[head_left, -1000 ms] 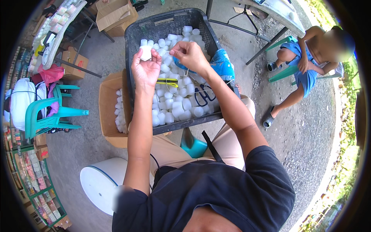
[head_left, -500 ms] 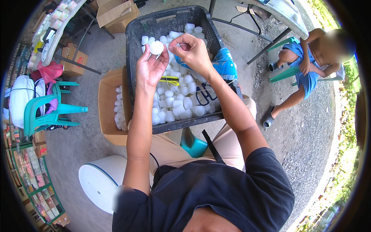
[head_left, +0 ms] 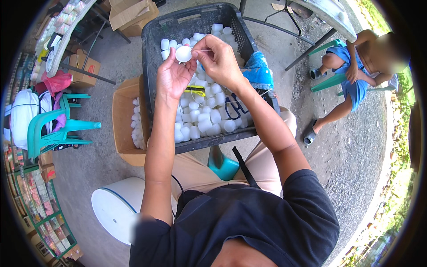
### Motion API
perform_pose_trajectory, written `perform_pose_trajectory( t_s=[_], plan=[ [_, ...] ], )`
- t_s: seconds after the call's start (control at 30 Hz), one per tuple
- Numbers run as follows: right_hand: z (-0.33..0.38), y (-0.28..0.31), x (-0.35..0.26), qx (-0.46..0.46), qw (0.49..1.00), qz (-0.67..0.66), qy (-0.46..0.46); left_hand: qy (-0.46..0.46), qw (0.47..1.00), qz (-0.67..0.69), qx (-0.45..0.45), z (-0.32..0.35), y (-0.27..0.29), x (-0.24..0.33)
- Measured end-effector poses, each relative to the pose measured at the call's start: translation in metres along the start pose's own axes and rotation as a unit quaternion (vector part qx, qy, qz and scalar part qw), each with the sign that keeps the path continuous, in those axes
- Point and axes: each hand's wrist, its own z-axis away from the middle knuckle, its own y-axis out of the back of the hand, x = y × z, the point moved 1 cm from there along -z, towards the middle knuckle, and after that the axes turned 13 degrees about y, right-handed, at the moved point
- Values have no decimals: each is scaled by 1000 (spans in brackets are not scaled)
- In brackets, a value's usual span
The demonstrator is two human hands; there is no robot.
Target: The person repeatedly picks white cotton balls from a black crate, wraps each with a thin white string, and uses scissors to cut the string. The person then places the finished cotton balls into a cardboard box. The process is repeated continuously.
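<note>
Brown cardboard box (head_left: 126, 116) left of the crate, open, white pieces inside. Another closed one (head_left: 84, 69) under the table, far left. Colourful packets (head_left: 36, 202) line green shelves at lower left.

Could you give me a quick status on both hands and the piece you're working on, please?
Left hand holds a small white cup over the black crate. Right hand pinches at its rim. Nothing between the hands and the crate.
</note>
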Motion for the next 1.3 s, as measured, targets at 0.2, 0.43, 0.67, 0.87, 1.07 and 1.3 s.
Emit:
perform_pose_trajectory(
  t_s=[0.2, 0.43, 0.67, 0.87, 1.07, 1.3],
  plan=[
    [0, -2, 3, 4, 1000, 6, 12, -19, 999, -14, 22, 1, -3, -2],
    [0, -2, -1, 9, 994, 74, 80, -60, 995, -36, 67, 2, -6, -2],
    [1, -3, 0, 35, 994, 68, 84, -82, 991, -78, 70, 3, -9, -4],
    [1, -4, 1, 32, 993, 82, 81, -94, 988, -106, 68, 6, -15, -6],
    [1, -3, 2, 29, 992, 85, 89, -94, 988, -106, 67, 5, -15, -6],
    [1, -3, 2, 26, 991, 95, 86, -107, 987, -98, 70, 4, -12, -5]
  ],
)
